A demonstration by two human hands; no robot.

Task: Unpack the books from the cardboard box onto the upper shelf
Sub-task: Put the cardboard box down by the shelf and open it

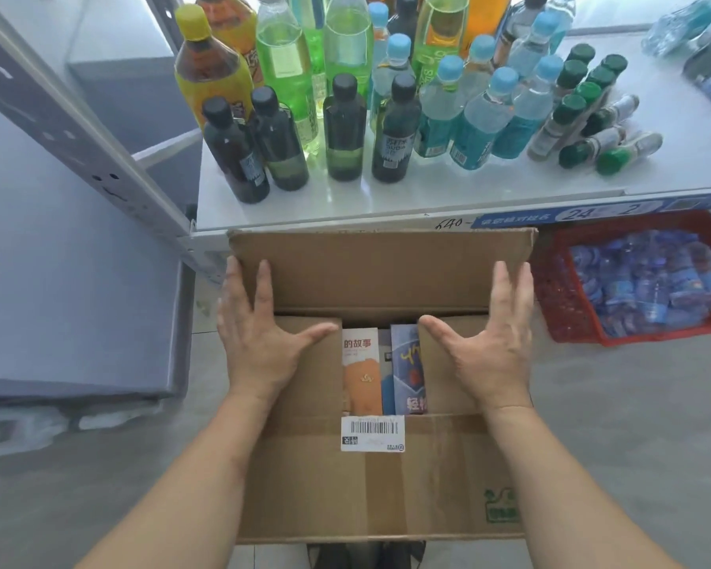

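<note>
Both hands flat on the box (pixel 380 478), palms down, fingers straight, gripping nothing: left hand (pixel 259 334) presses the left inner flap, right hand (pixel 491 342) the right inner flap, thumbs angled inward toward the gap btwn them. Hands sit well apart, w/ the books (pixel 380 371) showing in that gap. Box is on the floor just in front of the shelf (pixel 427 190); far flap stands up against the shelf edge, near flap folded toward the person, barcode label (pixel 372 433) on it. Looks like flaps are being spread to get at the books, none out yet. Risks, as I judge them: inner flaps only partly open, so a book pulled up thru the narrow slot could snag on flap edges, bend a cover or tear the cardboard; flaps may spring back once let go. Shelf is crowded w/ bottles (pixel 345 117), upright ones near the front edge, so a book set down carelessly could knock them over; free space is mostly the front strip. Can't tell if this is the "upper" shelf meant. Crate (pixel 559 289) of packed bottles sits right of the box, could get in the way. Books lie side by side, at least two covers seen, long axis running away from the person toward the shelf, tops at the far end, covers facing up or nearly so; can't tell how many or how deep they're stacked.
</note>
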